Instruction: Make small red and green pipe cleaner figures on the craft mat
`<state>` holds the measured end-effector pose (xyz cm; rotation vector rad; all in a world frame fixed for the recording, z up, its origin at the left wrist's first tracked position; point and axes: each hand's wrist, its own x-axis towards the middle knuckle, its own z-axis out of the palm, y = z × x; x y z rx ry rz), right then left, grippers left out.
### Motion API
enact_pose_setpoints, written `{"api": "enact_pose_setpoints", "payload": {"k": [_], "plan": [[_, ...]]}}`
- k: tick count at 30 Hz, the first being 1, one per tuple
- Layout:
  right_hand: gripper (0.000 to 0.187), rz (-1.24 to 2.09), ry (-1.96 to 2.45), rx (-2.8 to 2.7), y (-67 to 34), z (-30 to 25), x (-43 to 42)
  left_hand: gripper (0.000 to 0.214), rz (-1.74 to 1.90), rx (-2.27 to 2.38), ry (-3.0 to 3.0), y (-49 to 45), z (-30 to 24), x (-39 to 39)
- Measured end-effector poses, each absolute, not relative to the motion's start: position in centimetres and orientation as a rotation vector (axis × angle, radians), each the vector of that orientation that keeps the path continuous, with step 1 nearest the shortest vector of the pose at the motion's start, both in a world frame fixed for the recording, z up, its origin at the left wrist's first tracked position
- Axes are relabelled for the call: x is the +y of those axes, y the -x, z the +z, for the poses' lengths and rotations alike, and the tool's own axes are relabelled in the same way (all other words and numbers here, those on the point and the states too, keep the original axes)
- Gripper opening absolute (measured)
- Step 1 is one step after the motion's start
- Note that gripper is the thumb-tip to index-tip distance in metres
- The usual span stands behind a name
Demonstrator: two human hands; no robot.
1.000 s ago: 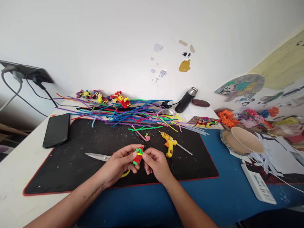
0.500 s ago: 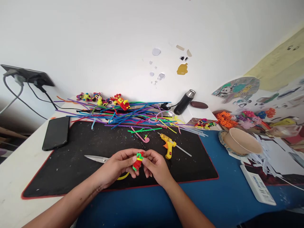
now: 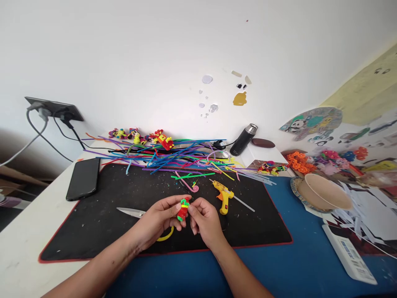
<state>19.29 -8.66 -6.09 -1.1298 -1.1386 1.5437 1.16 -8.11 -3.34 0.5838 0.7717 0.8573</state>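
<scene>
A small pipe-cleaner figure (image 3: 182, 212), red with green curls and a yellow band, is held upright over the black mat. My left hand (image 3: 164, 213) grips its left side between thumb and fingers. The thumb and forefinger of my right hand (image 3: 204, 218) pinch at its right side, by the end of the yellow band. Scissors (image 3: 130, 212) with yellow handles lie partly hidden under my left hand and wrist. Beyond my right hand rests a yellow glue gun (image 3: 223, 198) with a clear glue stick in its back. A pink coiled pipe cleaner (image 3: 194, 188) lies just past my fingers.
Loose pipe cleaners (image 3: 173, 157) spread along the back of the mat (image 3: 102, 223), with several small figures (image 3: 164, 140) behind them. A phone (image 3: 83, 179) lies left. A black flask (image 3: 243, 140), a bowl (image 3: 325, 192) and a white power strip (image 3: 350, 254) stand or lie to the right.
The camera view has shifted, so the table appears a little lower and to the right. Both hands keep hold of the figure, with the fingers only slightly moved.
</scene>
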Motion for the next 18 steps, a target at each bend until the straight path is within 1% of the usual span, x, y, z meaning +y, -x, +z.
{"api": "enact_pose_setpoints", "payload": {"k": [8, 18], "plan": [[0.047, 1.448, 1.143, -1.116, -19.07, -6.30, -9.33, 0.046, 0.879, 0.789, -0.613, -1.73, -3.80, -8.38], [0.043, 1.529, 1.077, -1.048, -19.16, -6.91, -9.49, 0.046, 0.827, 0.791, -0.581, -1.43, -3.13, -8.55]]}}
